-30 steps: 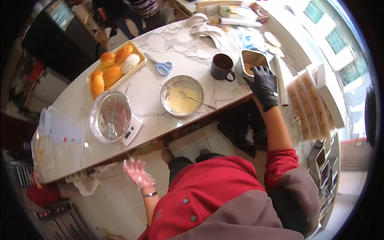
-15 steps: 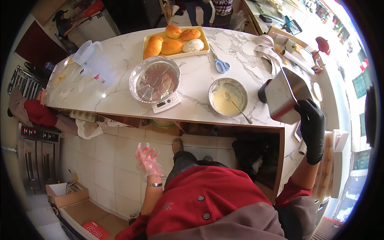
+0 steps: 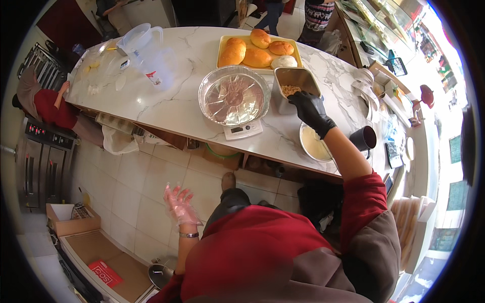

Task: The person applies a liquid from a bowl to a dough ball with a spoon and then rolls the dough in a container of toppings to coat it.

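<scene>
My right hand (image 3: 312, 110), in a black glove, grips the near rim of a deep rectangular metal container (image 3: 299, 77). Inside it lies a light-brown, shredded-looking filling (image 3: 290, 90). The container is beside a round foil pan (image 3: 235, 98) that rests on a white digital scale (image 3: 243, 130). Below my right wrist, a metal bowl of pale cream (image 3: 316, 145) is partly covered by my forearm. My left hand (image 3: 181, 204) wears a clear plastic glove. It hangs over the floor, away from the table, holding nothing, with its fingers spread.
Behind the pan, a yellow tray (image 3: 297, 48) carries several bread rolls. A dark cup (image 3: 362, 138) stands right of the bowl. A clear plastic jug (image 3: 135, 39) is at the far left of the marble table (image 3: 177, 101). Another person (image 3: 53, 108) stands at the left end.
My right hand has brought the metal container leftward, from right of the bowl to beside the foil pan. The view has shifted. My left hand stays open.
</scene>
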A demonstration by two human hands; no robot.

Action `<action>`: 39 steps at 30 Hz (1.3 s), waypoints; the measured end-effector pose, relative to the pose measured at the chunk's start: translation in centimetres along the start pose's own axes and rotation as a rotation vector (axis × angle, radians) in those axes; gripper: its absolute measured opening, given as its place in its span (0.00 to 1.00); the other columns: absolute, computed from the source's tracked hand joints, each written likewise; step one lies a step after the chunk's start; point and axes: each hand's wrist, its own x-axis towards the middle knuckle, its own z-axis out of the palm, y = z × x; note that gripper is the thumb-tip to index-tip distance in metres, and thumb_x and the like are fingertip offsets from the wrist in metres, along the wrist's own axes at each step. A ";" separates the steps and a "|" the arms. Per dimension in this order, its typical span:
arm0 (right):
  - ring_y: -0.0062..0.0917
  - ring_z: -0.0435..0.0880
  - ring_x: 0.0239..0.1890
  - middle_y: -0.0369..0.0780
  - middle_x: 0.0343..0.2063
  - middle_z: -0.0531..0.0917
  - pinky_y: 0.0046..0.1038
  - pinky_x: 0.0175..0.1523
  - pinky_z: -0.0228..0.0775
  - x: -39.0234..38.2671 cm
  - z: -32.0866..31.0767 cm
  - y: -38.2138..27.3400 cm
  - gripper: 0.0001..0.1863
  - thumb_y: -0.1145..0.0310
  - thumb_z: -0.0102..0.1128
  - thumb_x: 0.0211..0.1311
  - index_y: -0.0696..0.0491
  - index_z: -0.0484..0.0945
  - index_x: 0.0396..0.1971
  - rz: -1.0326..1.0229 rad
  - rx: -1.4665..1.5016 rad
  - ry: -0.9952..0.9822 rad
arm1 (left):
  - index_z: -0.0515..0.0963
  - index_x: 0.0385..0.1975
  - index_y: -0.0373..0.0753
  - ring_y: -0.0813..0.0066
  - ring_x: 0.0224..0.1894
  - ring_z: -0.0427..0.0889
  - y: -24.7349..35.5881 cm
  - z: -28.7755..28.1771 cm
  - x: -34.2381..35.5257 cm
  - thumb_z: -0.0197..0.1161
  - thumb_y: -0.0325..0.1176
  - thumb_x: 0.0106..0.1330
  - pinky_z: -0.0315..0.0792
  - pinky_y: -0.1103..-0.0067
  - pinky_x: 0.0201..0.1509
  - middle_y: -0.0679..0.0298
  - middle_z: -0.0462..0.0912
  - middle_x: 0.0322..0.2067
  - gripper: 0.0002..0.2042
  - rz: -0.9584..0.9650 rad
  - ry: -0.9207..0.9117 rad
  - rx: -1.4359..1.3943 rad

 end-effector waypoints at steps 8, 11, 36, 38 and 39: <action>0.33 0.79 0.33 0.44 0.32 0.81 0.30 0.41 0.70 3.6 -2.1 1.7 0.16 0.56 0.57 0.55 0.52 0.79 0.36 0.258 0.312 -0.497 | 0.60 0.52 0.45 0.68 0.38 0.70 -0.1 -2.3 2.9 0.51 0.49 0.61 0.66 0.72 0.42 0.63 0.68 0.41 0.23 -0.001 0.075 -0.054; 0.28 0.78 0.32 0.44 0.33 0.81 0.27 0.42 0.69 4.5 1.2 6.8 0.20 0.52 0.59 0.51 0.54 0.78 0.36 -0.055 0.000 -0.209 | 0.61 0.52 0.45 0.67 0.38 0.70 -0.1 -0.6 3.3 0.53 0.48 0.61 0.66 0.71 0.43 0.62 0.68 0.42 0.23 -0.019 0.034 -0.070; 0.30 0.75 0.44 0.39 0.38 0.79 0.25 0.48 0.67 7.9 1.3 6.5 0.34 0.71 0.69 0.21 0.48 0.75 0.42 0.150 0.270 -0.553 | 0.62 0.50 0.46 0.69 0.36 0.71 -0.6 0.1 6.7 0.53 0.46 0.60 0.66 0.71 0.41 0.64 0.69 0.40 0.21 -0.062 -0.095 -0.126; 0.33 0.77 0.38 0.40 0.35 0.80 0.27 0.43 0.68 7.4 2.0 5.5 0.24 0.69 0.65 0.31 0.47 0.76 0.38 -0.176 0.049 -0.313 | 0.63 0.50 0.46 0.69 0.35 0.71 -0.6 0.5 6.6 0.53 0.46 0.60 0.66 0.71 0.40 0.63 0.69 0.39 0.21 -0.065 -0.086 -0.090; 0.33 0.77 0.38 0.40 0.35 0.80 0.27 0.43 0.68 7.4 2.6 4.7 0.24 0.69 0.65 0.31 0.47 0.76 0.38 -0.174 0.053 -0.311 | 0.63 0.51 0.46 0.69 0.35 0.72 -0.6 0.7 6.5 0.53 0.45 0.60 0.66 0.72 0.40 0.63 0.69 0.39 0.21 -0.069 -0.075 -0.059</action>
